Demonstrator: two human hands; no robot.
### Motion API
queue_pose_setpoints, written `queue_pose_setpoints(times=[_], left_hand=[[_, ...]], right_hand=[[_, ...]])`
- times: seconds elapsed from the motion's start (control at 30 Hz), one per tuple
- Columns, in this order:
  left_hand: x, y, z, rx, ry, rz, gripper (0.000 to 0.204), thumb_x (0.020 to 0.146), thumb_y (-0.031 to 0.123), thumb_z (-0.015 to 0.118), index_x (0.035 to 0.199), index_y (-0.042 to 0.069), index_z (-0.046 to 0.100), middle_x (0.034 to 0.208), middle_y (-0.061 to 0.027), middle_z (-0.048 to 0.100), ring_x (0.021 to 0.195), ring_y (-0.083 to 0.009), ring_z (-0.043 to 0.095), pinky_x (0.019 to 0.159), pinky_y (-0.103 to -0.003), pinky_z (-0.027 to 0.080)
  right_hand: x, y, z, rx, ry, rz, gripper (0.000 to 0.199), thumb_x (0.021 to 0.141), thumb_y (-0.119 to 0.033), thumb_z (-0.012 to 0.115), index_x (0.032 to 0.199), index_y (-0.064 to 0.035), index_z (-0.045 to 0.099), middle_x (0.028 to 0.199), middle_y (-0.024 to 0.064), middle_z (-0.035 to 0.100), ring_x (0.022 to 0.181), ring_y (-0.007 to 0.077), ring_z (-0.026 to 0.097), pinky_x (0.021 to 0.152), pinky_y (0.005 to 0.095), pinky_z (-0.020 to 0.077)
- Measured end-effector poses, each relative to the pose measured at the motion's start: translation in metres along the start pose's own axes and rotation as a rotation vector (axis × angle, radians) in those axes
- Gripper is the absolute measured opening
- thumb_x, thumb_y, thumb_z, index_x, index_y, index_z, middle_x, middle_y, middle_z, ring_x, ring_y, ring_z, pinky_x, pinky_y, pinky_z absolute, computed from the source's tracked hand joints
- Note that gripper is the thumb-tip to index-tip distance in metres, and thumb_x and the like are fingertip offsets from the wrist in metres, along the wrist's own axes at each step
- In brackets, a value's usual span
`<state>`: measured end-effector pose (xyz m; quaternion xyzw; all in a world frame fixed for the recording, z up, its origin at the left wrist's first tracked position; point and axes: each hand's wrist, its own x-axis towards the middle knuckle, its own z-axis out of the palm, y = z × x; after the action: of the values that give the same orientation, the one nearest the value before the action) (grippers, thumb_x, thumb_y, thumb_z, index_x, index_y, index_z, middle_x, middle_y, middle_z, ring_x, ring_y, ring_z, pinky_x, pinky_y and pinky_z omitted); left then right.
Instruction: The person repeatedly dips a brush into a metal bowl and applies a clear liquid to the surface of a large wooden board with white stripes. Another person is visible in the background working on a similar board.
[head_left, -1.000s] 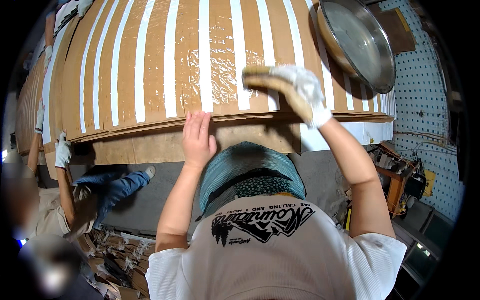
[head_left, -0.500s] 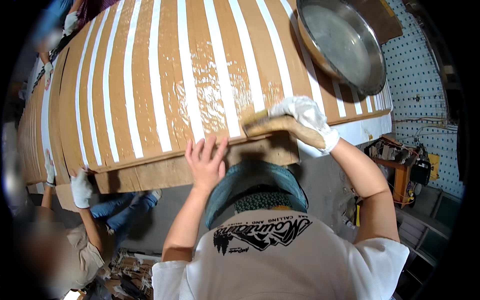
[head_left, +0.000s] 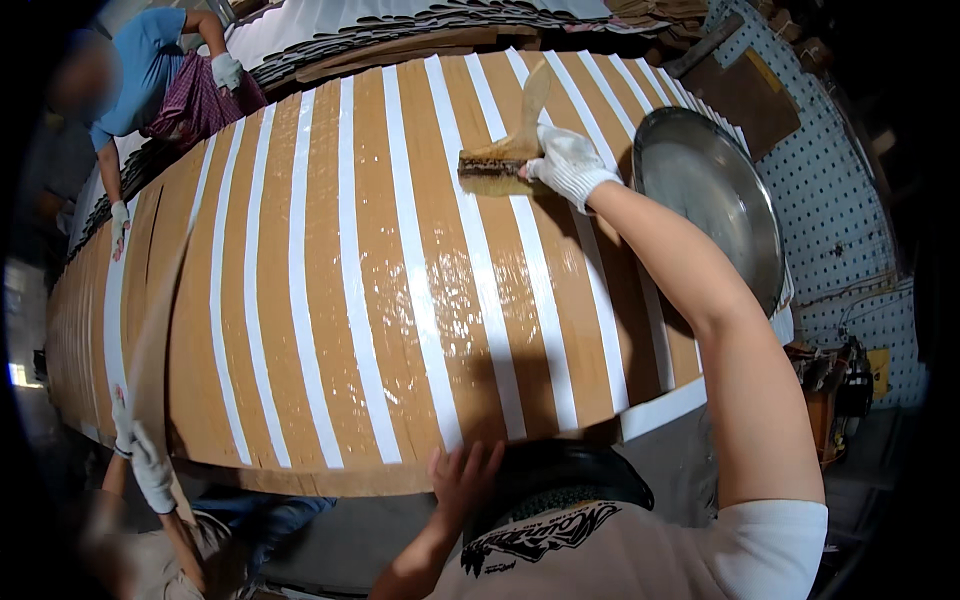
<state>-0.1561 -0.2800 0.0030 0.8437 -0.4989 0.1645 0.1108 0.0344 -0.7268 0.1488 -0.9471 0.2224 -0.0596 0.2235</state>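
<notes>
My right hand (head_left: 570, 165), in a white knit glove, grips a wide flat brush (head_left: 490, 170) with a pale wooden handle. The brush is over the far right part of a broad layer of brown paper-like strips (head_left: 325, 220) separated by white stripes. Whether its bristles touch the surface I cannot tell. Wet, shiny patches spread across the middle. My bare left hand (head_left: 465, 480) rests with fingers apart on the layer's near edge, partly in shadow, holding nothing.
A large metal basin (head_left: 765, 230) with cloudy liquid sits on the right end. At lower left, a co-worker's gloved hand (head_left: 150, 470) is at a lifted brown strip (head_left: 160, 340). Another person (head_left: 145, 75) stands at far left. Stacked dark curved pieces (head_left: 400, 32) lie beyond the far edge.
My right hand has carried the brush from the near edge to the far side. My left hand stays at the near edge. A brown strip now stands raised beside the co-worker at left.
</notes>
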Motion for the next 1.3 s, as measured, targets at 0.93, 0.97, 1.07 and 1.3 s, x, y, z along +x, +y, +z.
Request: queue_pose_setpoints(times=[0.93, 0.97, 1.07, 1.3], left_hand=[[0.019, -0.007, 0.03, 0.055, 0.051, 0.03, 0.039, 0.084, 0.038, 0.066, 0.122, 0.039, 0.065, 0.122, 0.0, 0.053, 0.11, -0.0214, 0.05, 0.093, -0.054, 0.042], [0.014, -0.007, 0.03, 0.046, 0.071, 0.021, 0.039, 0.083, 0.039, 0.066, 0.122, 0.039, 0.065, 0.122, 0.0, 0.053, 0.109, -0.0213, 0.05, 0.093, -0.054, 0.042], [-0.014, 0.0, 0.029, -0.003, 0.113, -0.031, 0.039, 0.083, 0.039, 0.067, 0.122, 0.039, 0.065, 0.121, 0.0002, 0.054, 0.108, -0.0211, 0.05, 0.093, -0.054, 0.042], [-0.005, -0.001, 0.021, 0.015, 0.082, 0.029, 0.037, 0.088, 0.023, 0.057, 0.121, 0.034, 0.067, 0.135, -0.0027, 0.045, 0.134, -0.0261, 0.032, 0.101, -0.056, 0.038]], right_hand=[[0.283, 0.033, -0.011, -0.268, 0.517, 0.072, 0.044, 0.073, -0.029, 0.08, 0.11, -0.0129, 0.064, 0.109, 0.0088, 0.07, 0.103, 0.0302, 0.066, 0.091, 0.0399, 0.0519], [0.272, 0.031, -0.015, -0.255, 0.542, -0.022, 0.042, 0.073, -0.03, 0.079, 0.108, -0.0118, 0.065, 0.106, 0.0111, 0.069, 0.101, 0.0323, 0.065, 0.089, 0.0406, 0.052], [0.214, 0.021, -0.008, -0.176, 0.529, -0.22, 0.037, 0.074, -0.028, 0.078, 0.105, -0.0105, 0.068, 0.102, 0.0157, 0.068, 0.098, 0.0366, 0.064, 0.085, 0.0425, 0.0519], [0.037, 0.002, 0.047, -0.021, 0.233, -0.035, 0.03, 0.078, -0.016, 0.07, 0.108, -0.015, 0.065, 0.104, 0.014, 0.069, 0.1, 0.0362, 0.064, 0.086, 0.0401, 0.0519]])
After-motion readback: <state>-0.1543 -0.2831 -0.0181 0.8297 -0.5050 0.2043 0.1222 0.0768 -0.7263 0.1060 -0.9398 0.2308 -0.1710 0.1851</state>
